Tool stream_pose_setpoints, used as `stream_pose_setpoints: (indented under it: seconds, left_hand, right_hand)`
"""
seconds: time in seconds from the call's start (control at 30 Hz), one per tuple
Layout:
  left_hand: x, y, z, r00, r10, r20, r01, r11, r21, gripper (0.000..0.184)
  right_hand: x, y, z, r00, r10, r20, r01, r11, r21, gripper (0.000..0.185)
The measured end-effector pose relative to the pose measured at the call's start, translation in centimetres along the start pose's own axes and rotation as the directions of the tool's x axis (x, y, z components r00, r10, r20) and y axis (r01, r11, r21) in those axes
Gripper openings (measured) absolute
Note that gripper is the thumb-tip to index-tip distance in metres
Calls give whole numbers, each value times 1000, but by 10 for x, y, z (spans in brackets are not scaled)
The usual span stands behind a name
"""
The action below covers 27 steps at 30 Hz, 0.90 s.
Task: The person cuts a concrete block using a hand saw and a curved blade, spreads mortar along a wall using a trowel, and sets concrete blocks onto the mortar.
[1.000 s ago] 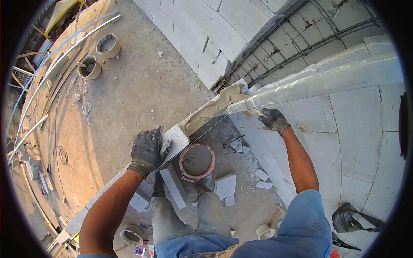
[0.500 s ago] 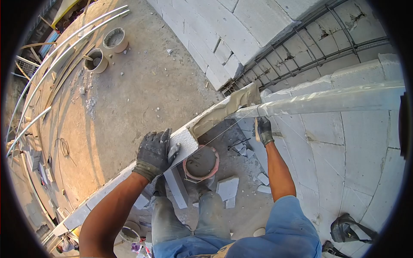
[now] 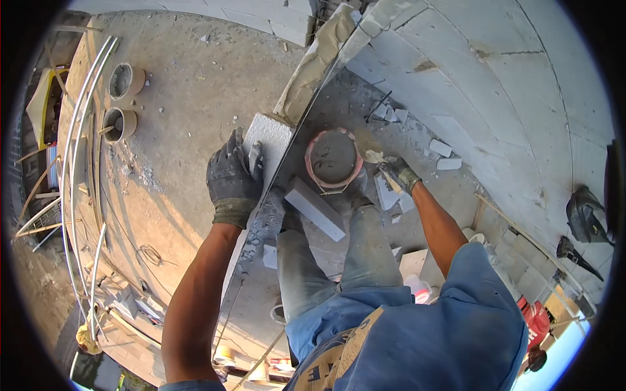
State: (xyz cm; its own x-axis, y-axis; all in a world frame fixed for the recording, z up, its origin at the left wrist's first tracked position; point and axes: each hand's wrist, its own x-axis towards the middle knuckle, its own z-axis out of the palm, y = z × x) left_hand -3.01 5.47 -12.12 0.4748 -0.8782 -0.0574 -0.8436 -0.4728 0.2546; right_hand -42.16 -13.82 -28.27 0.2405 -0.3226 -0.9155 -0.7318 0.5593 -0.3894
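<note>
My left hand [image 3: 235, 173], in a dark glove, grips the edge of a white block [image 3: 268, 138] on top of a narrow wall, its thumb laid over the block. Beyond this block, a layer of wet mortar [image 3: 316, 62] covers the wall. My right hand [image 3: 399, 174], gloved too, is closed around the handle of a trowel [image 3: 372, 154]. The trowel's blade is beside the right rim of a round bucket [image 3: 309, 155] that holds grey mortar. A thin string [image 3: 295, 130] runs along the wall's near side.
Below me lie a long white block [image 3: 316, 208] and broken pieces [image 3: 445, 148]. A block wall [image 3: 482, 85] rises on the right. Two mortar buckets [image 3: 134, 81] and long pale pipes [image 3: 73, 150] are across the floor. A person in red [image 3: 536, 322] is at lower right.
My view has turned. My right hand has moved with the trowel from beside the metal straightedge at the wall down to the mortar bucket. My left hand stays on the block.
</note>
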Motion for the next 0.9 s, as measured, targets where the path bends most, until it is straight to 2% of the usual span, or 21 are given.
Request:
stream_pose_setpoints:
  seconds: [0.03, 0.1, 0.2, 0.27, 0.3, 0.33, 0.37, 0.4, 0.43, 0.47, 0.53, 0.57, 0.6, 0.63, 0.67, 0.7, 0.73, 0.77, 0.8, 0.83, 0.9]
  left_hand:
    - [1, 2, 2, 998, 45, 31, -46, 999, 5, 49]
    - [2, 5, 3, 998, 4, -56, -5, 1000, -10, 45]
    - [-1, -1, 9, 987, 97, -132, -107, 991, -76, 45]
    - [-3, 8, 5, 994, 77, -83, -87, 989, -122, 43]
    - [-3, 5, 5, 991, 68, -114, -88, 980, -176, 42]
    - [-2, 0, 8, 988, 52, -147, -85, 970, -228, 41]
    - [-5, -7, 10, 978, 90, -186, -142, 947, -287, 40]
    - [-11, -4, 7, 974, 33, -222, -169, 761, -627, 42]
    - [-23, 7, -10, 953, 26, -301, -180, 849, -497, 49]
    - [-43, 17, -31, 878, 193, -438, -300, 935, -189, 51]
    - [-104, 53, -54, 917, 71, -392, -121, 987, -106, 72]
    - [-150, 57, -32, 914, 114, -390, -252, 912, -323, 68]
    - [-197, 61, -9, 959, 126, -253, -242, 828, -505, 61]
    - [-239, 64, 10, 977, 210, 31, -179, 895, -410, 58]
    - [-279, 62, 45, 922, 163, 352, -9, 916, -401, 54]
    - [-320, 53, 95, 846, 127, 517, 75, 933, -351, 58]
    - [-387, 31, 147, 793, -7, 609, 252, 914, -318, 69]
    - [-424, 25, 183, 839, 46, 542, 101, 966, -237, 78]
    - [-451, 25, 215, 877, 98, 470, -40, 991, -130, 88]
    - [-478, 17, 241, 890, 110, 442, -79, 993, -87, 91]
    - [-479, 20, 253, 884, 84, 461, -61, 996, -66, 97]
  right_hand:
    - [40, 52, 15, 987, -157, 21, 159, 984, -81, 18]
    - [37, 43, 56, 967, 200, 161, -225, 961, 158, 18]
    - [108, 121, 109, 953, 276, 124, -300, 807, 509, 25]
    - [122, 167, 133, 988, 137, -65, -46, 681, 731, 36]
    - [129, 194, 149, 974, 105, -202, 42, 789, 613, 44]
    - [139, 234, 174, 921, 10, -388, 92, 965, 244, 51]
    - [152, 275, 205, 828, -103, -551, -27, 974, -223, 59]
    - [179, 337, 251, 704, -250, -664, -231, 804, -548, 66]
    - [123, 305, 248, 871, -108, -478, -186, 829, -527, 71]
    - [52, 254, 242, 967, 43, -253, -165, 859, -484, 76]
    - [67, 304, 282, 990, 43, -137, -121, 764, -634, 92]
    - [72, 313, 293, 990, 36, -134, -113, 773, -624, 92]
    - [77, 321, 305, 984, 13, -176, -130, 726, -675, 99]
    - [90, 332, 316, 974, -21, -224, -152, 674, -723, 106]
    - [111, 352, 332, 956, -126, -266, -133, 623, -771, 108]
    - [146, 374, 344, 917, -258, -303, -113, 560, -821, 110]
    - [177, 397, 361, 868, -393, -304, -65, 518, -853, 112]
    - [194, 404, 369, 829, -462, -315, -42, 509, -860, 111]
    - [209, 411, 376, 863, -380, -332, -44, 598, -800, 89]
    - [227, 428, 385, 777, -481, -407, -40, 607, -794, 65]
    - [216, 413, 369, 791, -450, -415, 18, 695, -718, 45]
